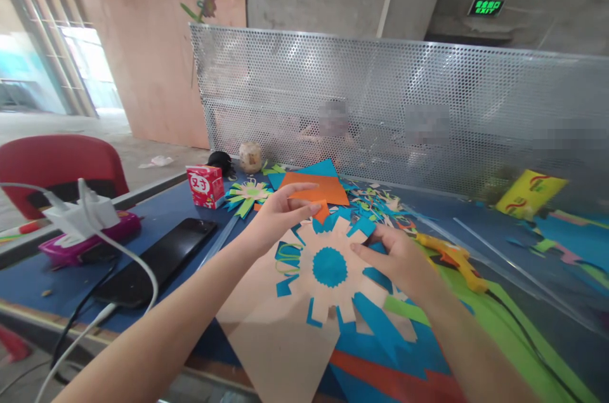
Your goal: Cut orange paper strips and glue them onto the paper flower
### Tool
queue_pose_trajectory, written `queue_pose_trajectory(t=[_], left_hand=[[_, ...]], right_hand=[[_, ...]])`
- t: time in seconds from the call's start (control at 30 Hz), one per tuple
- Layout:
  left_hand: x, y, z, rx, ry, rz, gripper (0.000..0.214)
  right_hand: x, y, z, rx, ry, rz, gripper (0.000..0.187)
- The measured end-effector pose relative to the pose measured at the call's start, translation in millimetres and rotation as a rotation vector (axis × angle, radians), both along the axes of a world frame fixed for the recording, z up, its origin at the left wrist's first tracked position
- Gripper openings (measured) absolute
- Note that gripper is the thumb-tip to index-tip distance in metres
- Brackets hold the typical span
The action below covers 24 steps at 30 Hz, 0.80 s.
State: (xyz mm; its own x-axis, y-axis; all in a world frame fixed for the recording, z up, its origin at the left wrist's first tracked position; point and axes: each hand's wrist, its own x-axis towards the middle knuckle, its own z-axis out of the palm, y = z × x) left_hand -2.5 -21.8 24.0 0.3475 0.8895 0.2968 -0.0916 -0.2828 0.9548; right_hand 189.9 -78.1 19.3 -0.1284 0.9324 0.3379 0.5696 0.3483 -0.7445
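My left hand [280,209] is raised over the table, pinching a small orange paper piece [322,210] between thumb and fingers. My right hand [397,257] rests on the right side of a beige paper flower cut-out [333,244] with a blue scalloped disc [330,266] at its centre. That flower lies on a beige sheet [271,327] with blue paper strips around it. Right-hand fingers are curled against the flower's edge, thumb pointing left.
Orange paper [316,187] and blue paper sheets, scraps and a green-and-beige paper flower [247,192] lie behind. A yellow glue gun [457,260] sits right. A black phone [157,260], charger block [80,216], red carton [205,185] stand left. A perforated metal screen [404,105] backs the table.
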Motion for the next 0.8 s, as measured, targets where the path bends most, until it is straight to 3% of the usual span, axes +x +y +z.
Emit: queue_pose_trajectory(t=[0.57, 0.67, 0.73, 0.8], left_hand=[[-4.1, 6.8, -4.1, -0.04, -0.025, -0.003, 0.044], [-5.4, 1.3, 0.9, 0.086, -0.038, -0.05, 0.045], [-7.3, -6.0, 5.9, 0.275, -0.032, -0.086, 0.051], [-9.6, -14.9, 10.6, 0.516, 0.01, -0.092, 0.064]], right_hand=[[-0.7, 0.8, -4.9, 0.092, -0.036, 0.017, 0.009], [-1.7, 1.9, -7.0, 0.222, -0.088, -0.009, 0.009], [-1.1, 3.0, -8.6, 0.368, -0.124, -0.038, 0.007], [1.1, 3.3, -9.8, 0.609, -0.145, -0.048, 0.005]])
